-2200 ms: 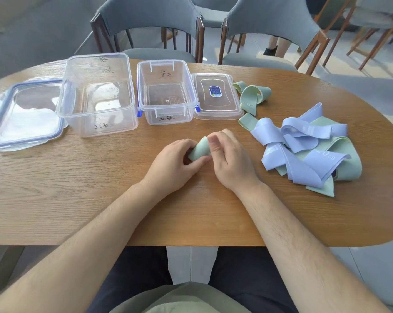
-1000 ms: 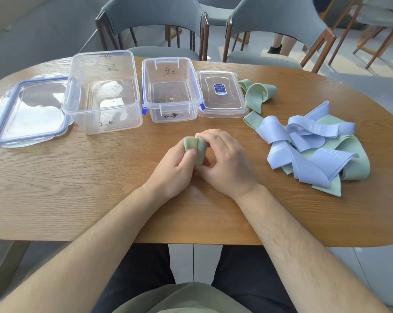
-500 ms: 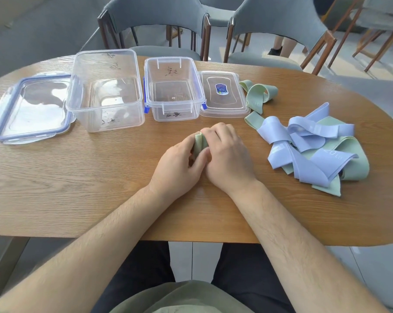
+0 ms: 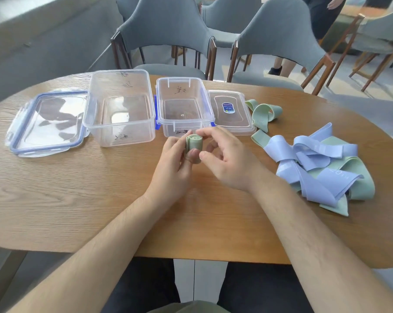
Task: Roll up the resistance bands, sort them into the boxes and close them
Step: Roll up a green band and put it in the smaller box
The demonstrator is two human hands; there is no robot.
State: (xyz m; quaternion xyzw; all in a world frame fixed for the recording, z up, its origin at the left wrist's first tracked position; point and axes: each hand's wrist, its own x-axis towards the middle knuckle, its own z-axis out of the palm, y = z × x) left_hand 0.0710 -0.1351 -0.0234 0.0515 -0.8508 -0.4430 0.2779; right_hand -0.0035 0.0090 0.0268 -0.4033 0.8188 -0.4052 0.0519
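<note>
Wood oval tabletop (image 4: 78, 199), grey chairs (image 4: 168, 30) behind it at 12 o'clock. Rolled green band (image 4: 193, 144) is held up off the tabletop, dead centre between both hands. Its long axis runs roughly 12-to-6 and its spiral end faces up toward the camera.

Left hand (image 4: 175, 163) grips it, thumb pressed on the front and fingers wrapped behind. Right hand (image 4: 224, 161) sits at 3 o'clock of the roll with its fingers loosely curled. Index tip is near the roll's top and thumb tip near its bottom; can't tell if either touches.

Key relation: small box (image 4: 183, 128) is open at 12 o'clock of the roll, just beyond the fingertips. Large box (image 4: 121, 134) is open at 10 o'clock, farther off. Left hand has the roll and is the nearer hand to both boxes.

Box markings are unreadable, so which box takes green is unclear. Likely next step is dropping the roll in without letting it spring open.

Small lid (image 4: 231, 111) lies at 1 o'clock, large lid (image 4: 48, 123) at 9. Loose band pile (image 4: 315, 168) is at 3 o'clock, unrolled, with a lone green band (image 4: 264, 114) at 2.
</note>
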